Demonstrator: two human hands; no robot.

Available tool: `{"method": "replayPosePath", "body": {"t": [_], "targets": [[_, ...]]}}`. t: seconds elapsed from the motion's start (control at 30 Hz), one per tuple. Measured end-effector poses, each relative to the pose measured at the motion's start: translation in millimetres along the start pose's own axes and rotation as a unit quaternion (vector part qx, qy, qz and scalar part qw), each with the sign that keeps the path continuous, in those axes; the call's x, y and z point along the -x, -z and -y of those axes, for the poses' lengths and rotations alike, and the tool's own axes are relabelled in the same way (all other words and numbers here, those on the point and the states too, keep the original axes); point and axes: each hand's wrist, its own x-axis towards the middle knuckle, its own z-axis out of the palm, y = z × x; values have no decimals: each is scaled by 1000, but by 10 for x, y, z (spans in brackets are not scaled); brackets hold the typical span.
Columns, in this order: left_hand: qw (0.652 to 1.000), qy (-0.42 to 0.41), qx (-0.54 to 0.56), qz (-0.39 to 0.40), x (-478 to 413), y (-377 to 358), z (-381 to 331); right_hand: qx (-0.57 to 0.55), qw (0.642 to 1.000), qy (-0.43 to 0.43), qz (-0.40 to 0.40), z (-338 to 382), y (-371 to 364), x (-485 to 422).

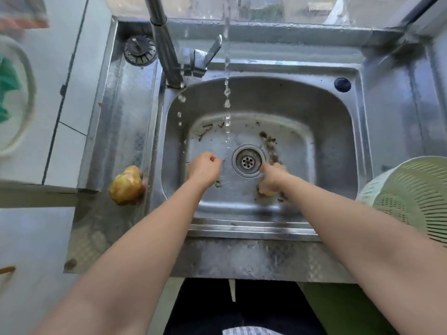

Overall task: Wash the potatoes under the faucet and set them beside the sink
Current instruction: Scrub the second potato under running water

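One yellowish peeled potato (126,185) lies on the steel ledge left of the sink (338,131). Water streams from the faucet (167,52) into the basin just left of the drain (248,161). My left hand (204,168) hovers low in the basin left of the drain, fingers curled with nothing visible in them. My right hand (273,176) is blurred, reaching down right of the drain, closed over a second potato (266,191) that peeks out beneath it on the basin floor.
Dark peel scraps (269,143) litter the basin floor. A sink strainer plug (140,50) rests on the back-left ledge. A pale green colander (411,197) stands at the right edge. A white bowl (21,97) with something green sits on the counter at far left.
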Motion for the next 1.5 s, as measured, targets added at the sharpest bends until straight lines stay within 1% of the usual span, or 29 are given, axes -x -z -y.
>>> {"method": "replayPosePath", "body": {"t": [0.07, 0.13, 0.23, 0.3, 0.33, 0.37, 0.43, 0.47, 0.5, 0.57, 0.6, 0.67, 0.7, 0.8, 0.87, 0.9, 0.97, 1.0, 1.07, 1.1, 1.13, 1.17, 1.23, 1.27, 1.3, 1.33, 1.4, 1.43, 1.5], "targets": [[1000, 0, 13, 15, -88, -48, 2, 42, 999, -6, 6, -23, -115, -82], [1000, -3, 20, 23, -148, -69, 12, 44, 999, -11, 6, -21, -220, -150], [998, 14, 45, 29, -202, -52, 21, 37, 999, 6, -12, -30, -229, -211], [996, 28, 72, 36, -215, -20, 13, -16, 999, 22, -18, 18, -112, -183], [994, 36, 94, 38, -221, -2, 5, -88, 996, 31, -18, 85, -7, -126], [990, 49, 123, 40, -204, 28, -23, -185, 982, 45, -12, 174, 104, -59], [976, 80, 196, 44, -157, 101, -101, -374, 922, 97, 7, 394, 322, 74], [968, 91, 228, 39, -125, 152, -145, -430, 894, 121, 11, 509, 426, 125], [962, 98, 254, 33, -85, 208, -182, -472, 873, 123, 18, 618, 520, 170], [951, 93, 293, 26, -1, 312, -237, -529, 843, 84, 47, 811, 659, 240], [945, 76, 317, 30, 31, 357, -258, -542, 835, 69, 66, 896, 715, 265], [927, 28, 371, 41, 97, 392, -316, -544, 831, 65, 93, 1035, 787, 334], [917, 10, 397, 34, 127, 400, -357, -551, 826, 69, 100, 1094, 801, 365], [882, 18, 470, -28, 150, 451, -494, -600, 788, 87, 107, 1261, 804, 478], [881, 40, 462, -87, 131, 512, -565, -648, 746, 100, 118, 1344, 782, 530], [882, 54, 454, -110, 148, 548, -616, -652, 742, 109, 109, 1374, 777, 565], [887, 74, 438, -125, 190, 553, -714, -641, 759, 101, 53, 1384, 799, 604], [899, 67, 415, -126, 215, 539, -739, -648, 756, 86, 28, 1371, 826, 622], [928, -20, 362, -89, 268, 509, -722, -657, 752, 46, 23, 1299, 893, 641], [935, -65, 344, -56, 270, 512, -698, -653, 756, 36, 30, 1251, 927, 639], [935, -97, 339, -33, 266, 530, -678, -636, 770, 37, 41, 1195, 960, 662], [933, -101, 343, -34, 261, 563, -672, -614, 786, 41, 57, 1168, 987, 693], [926, -50, 366, -79, 221, 612, -723, -581, 807, 68, 86, 1135, 986, 761], [925, -11, 367, -102, 187, 616, -755, -582, 805, 80, 87, 1136, 964, 777], [924, 17, 365, -115, 178, 623, -783, -595, 794, 92, 86, 1149, 948, 808], [917, 30, 379, -121, 191, 636, -817, -599, 789, 115, 75, 1154, 930, 826], [905, 31, 407, -120, 182, 621, -856, -561, 811, 163, 27, 1164, 913, 854], [906, 18, 409, -109, 204, 611, -854, -544, 822, 171, -4, 1156, 923, 871], [915, -38, 397, -54, 275, 561, -836, -531, 833, 130, -85, 1131, 969, 873]]}}
